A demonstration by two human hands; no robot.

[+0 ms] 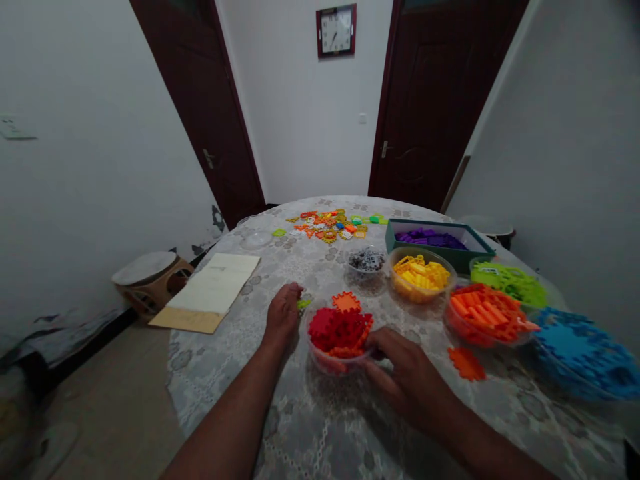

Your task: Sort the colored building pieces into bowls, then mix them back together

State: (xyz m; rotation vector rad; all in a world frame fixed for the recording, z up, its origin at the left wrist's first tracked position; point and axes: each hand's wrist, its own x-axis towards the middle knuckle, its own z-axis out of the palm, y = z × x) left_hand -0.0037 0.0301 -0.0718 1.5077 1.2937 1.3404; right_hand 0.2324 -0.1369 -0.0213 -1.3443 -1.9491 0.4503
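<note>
A clear plastic bowl (327, 363) with red and orange toothed plastic building pieces (340, 327) stands in front of me. My right hand (395, 363) grips its right rim between thumb and fingers. An orange gear-shaped piece (347, 301) rests at the bowl's far edge. Left of the bowl, my left hand (285, 312) is closed, its fingers curled together. A small yellow-green piece (303, 304) shows by its fingertips; I cannot tell whether it is held or lies on the cloth. Another orange toothed piece (467, 363) lies flat on the table to the right.
Bowls of grey (367, 259), yellow (421, 275), orange (487, 313), green (510, 281) and blue pieces (583, 353) line the right side. Behind stands a box (440, 250) of purple pieces. Mixed pieces (327, 225) lie at the far edge, an open notebook (213, 287) at left.
</note>
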